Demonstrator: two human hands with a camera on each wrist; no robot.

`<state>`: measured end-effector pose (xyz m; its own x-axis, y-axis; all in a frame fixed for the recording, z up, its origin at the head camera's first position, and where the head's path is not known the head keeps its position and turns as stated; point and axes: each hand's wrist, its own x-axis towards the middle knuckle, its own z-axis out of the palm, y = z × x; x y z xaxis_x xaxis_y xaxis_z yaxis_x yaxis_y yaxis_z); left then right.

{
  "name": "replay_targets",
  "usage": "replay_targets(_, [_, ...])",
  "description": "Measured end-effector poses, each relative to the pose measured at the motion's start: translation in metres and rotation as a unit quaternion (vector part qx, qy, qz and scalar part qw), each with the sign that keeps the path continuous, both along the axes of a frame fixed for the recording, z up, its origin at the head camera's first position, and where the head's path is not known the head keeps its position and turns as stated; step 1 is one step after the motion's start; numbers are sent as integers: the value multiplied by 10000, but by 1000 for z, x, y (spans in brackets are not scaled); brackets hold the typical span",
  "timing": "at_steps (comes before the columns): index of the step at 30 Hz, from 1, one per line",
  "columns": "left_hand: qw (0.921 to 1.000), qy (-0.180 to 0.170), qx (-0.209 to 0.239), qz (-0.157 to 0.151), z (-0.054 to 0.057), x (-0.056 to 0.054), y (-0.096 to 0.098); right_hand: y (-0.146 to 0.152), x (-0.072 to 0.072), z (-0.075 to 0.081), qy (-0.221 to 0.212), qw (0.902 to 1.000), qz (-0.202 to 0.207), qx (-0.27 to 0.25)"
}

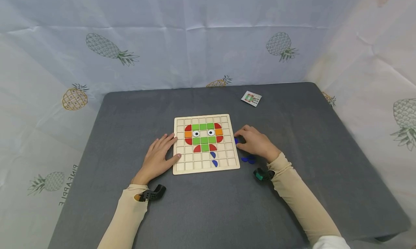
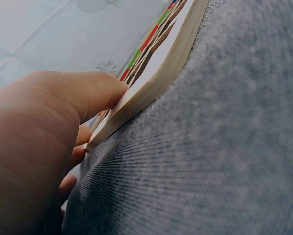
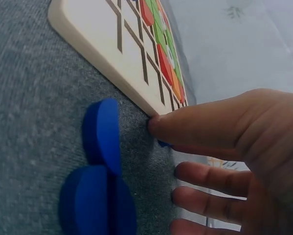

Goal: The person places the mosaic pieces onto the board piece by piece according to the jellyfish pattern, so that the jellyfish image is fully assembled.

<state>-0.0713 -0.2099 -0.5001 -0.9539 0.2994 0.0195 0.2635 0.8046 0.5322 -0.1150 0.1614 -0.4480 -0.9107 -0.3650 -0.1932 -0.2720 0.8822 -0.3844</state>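
Observation:
A square wooden grid board (image 1: 188,166) lies on the table, with red, green and orange tiles and two eye tiles set in its upper part. Two blue half-round pieces (image 1: 215,164) sit in the lower squares. My left hand (image 1: 157,155) rests along the board's left edge, fingers spread and thumb (image 2: 104,90) on the rim. Beside the right edge, my right hand (image 1: 255,140) pinches a blue piece (image 1: 236,140) between thumb and index finger; the fingers mostly hide it in the right wrist view. Three more blue half-round pieces (image 3: 101,134) lie close by on the cloth.
A small picture card (image 1: 251,98) lies at the back right of the grey-covered table (image 1: 136,112). Behind and at the sides hangs a pale curtain (image 1: 182,54) with pineapple prints. Each wrist wears a black camera band (image 1: 155,193).

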Motion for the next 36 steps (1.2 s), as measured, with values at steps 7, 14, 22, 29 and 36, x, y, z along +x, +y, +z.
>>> replay_targets(7, [10000, -4, 5, -8, 0, 0, 0, 1, -1, -2, 116, 9999, -78, 39])
replay_targets(14, [10000, 1, -29, -8, 0, 0, 1, -1, 1, 5, 360, 9991, 52, -198])
replay_targets(22, [10000, 67, -11, 23, -2, -1, 0, -29, 3, 20, 447, 9932, 900, -595])
replay_targets(29, [10000, 25, -22, 8, 0, 0, 0, -56, 5, 19, 798, 9829, 1589, -476])
replay_targets(36, [10000, -26, -16, 19, 2, 1, 0, -73, 6, 14, 1074, 9694, 2188, -287])
